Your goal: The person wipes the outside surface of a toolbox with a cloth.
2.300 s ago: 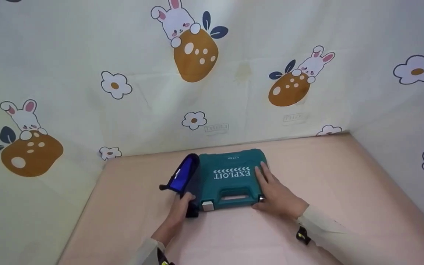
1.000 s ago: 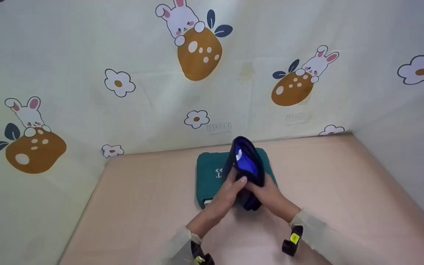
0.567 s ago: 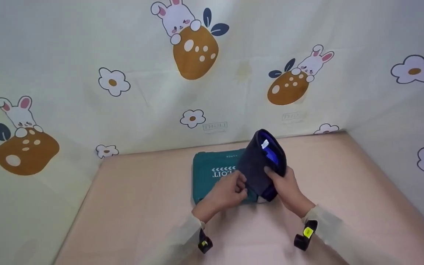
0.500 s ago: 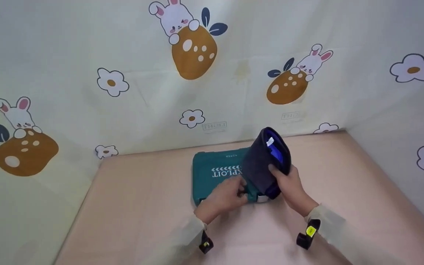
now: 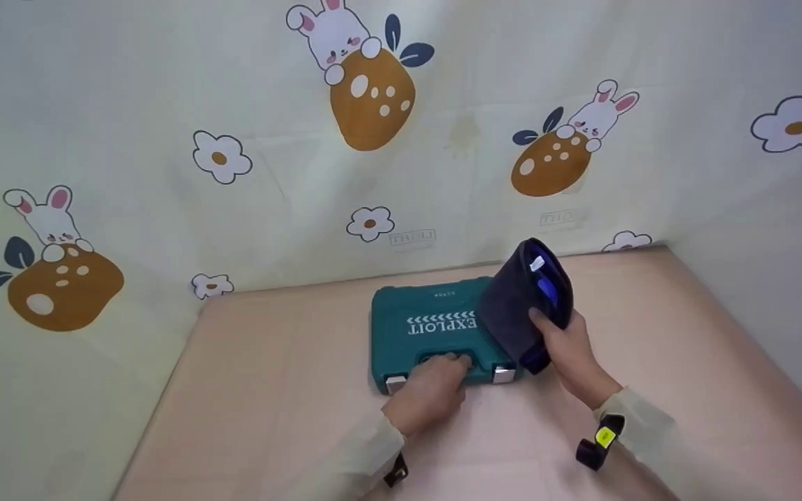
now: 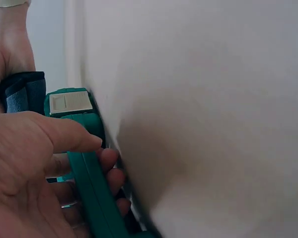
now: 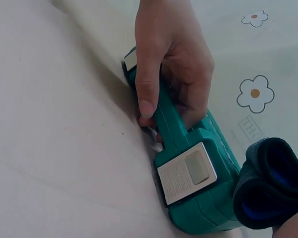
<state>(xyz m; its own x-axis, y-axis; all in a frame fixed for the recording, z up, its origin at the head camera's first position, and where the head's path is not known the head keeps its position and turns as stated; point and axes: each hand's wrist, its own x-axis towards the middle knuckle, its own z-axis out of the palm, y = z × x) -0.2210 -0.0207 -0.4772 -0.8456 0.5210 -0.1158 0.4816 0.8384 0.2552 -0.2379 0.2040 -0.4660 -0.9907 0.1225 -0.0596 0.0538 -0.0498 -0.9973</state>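
Observation:
A teal plastic tool case (image 5: 401, 344) lies flat, marked "EXPLOIT" in white letters that appear upside down. My left hand (image 5: 429, 393) grips its carry handle (image 6: 92, 193); in the left wrist view the fingers curl under the bar with the thumb over it. My right hand (image 5: 571, 355) holds a dark navy fabric pouch (image 5: 509, 309), thumb on its near face and the other fingers behind. The pouch's mouth gapes, showing a bright blue lining and a white tag. It is tilted and overlaps the case's right side. Folded fabric edges (image 7: 260, 183) show in the right wrist view.
Two metal latches sit on the case's front edge, one left (image 5: 395, 384) and one right (image 5: 503, 374) of the handle. A pale pink cloth (image 5: 269, 390) covers the table. Behind and beside it hangs a curtain (image 5: 289, 209) printed with rabbits and flowers.
My left hand first held the pouch at the case's left, then both hands held it over the case. The right hand carried it rightward; the left let go and took the handle.

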